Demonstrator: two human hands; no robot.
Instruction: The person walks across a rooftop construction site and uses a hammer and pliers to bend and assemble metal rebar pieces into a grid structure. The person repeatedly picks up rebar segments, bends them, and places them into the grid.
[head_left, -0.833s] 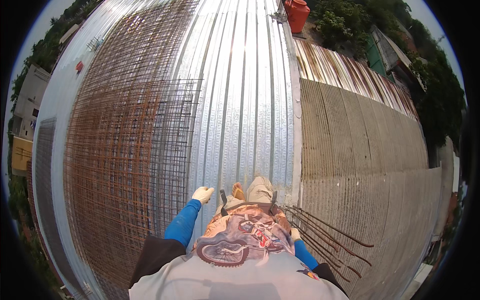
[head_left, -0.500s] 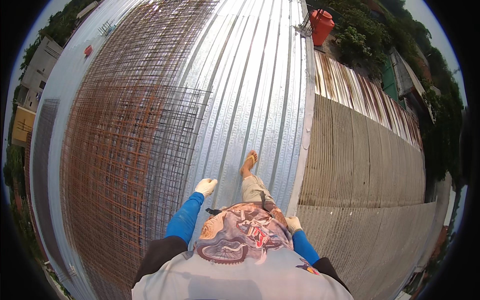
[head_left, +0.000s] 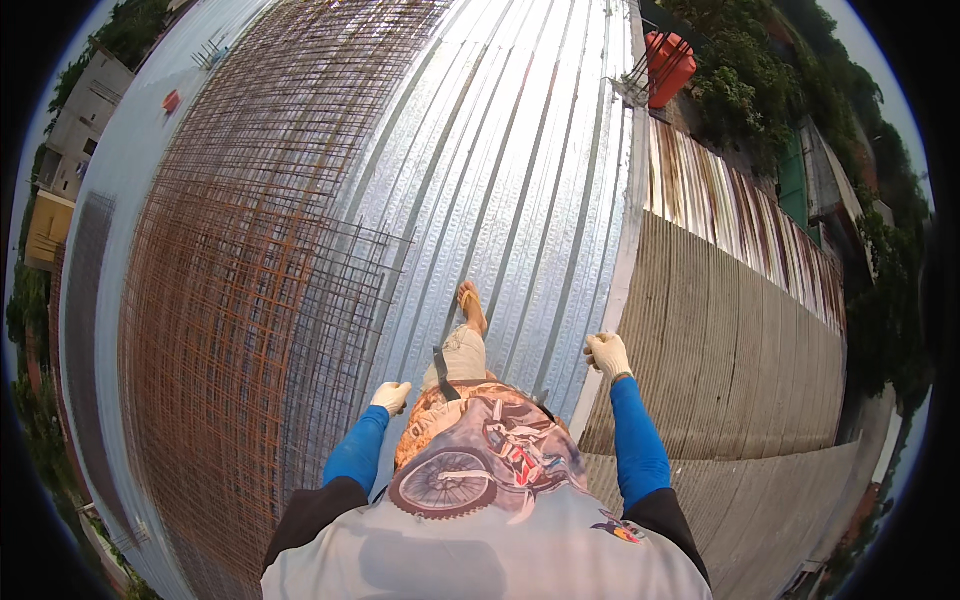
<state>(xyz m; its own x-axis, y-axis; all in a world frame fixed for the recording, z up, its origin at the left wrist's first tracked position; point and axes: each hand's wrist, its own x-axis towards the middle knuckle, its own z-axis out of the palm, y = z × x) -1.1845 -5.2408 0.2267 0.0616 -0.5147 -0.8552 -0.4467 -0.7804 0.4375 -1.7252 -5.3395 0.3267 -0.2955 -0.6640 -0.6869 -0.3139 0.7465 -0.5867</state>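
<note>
My left hand, in a cream work glove, hangs low by my left hip with its fingers curled and nothing seen in them. Out in front on the other side, my right hand wears a matching glove. Its fingers are bent into a loose fist, and no held object shows. Blue sleeves cover both forearms. My sandalled foot is on the ribbed metal decking ahead. Left of it lies rusty steel mesh, with greyer mesh along its near right side; neither hand touches it.
A pale concrete edge bounds the decking on the right. Beyond it are lower corrugated roofs. A red tank stands at the far right near upright bars. A small red object lies far left.
My right hand has swung forward and up from beside my hip, while my left has drawn back slightly. A different foot shows ahead, and the surroundings have shifted as I walk.
</note>
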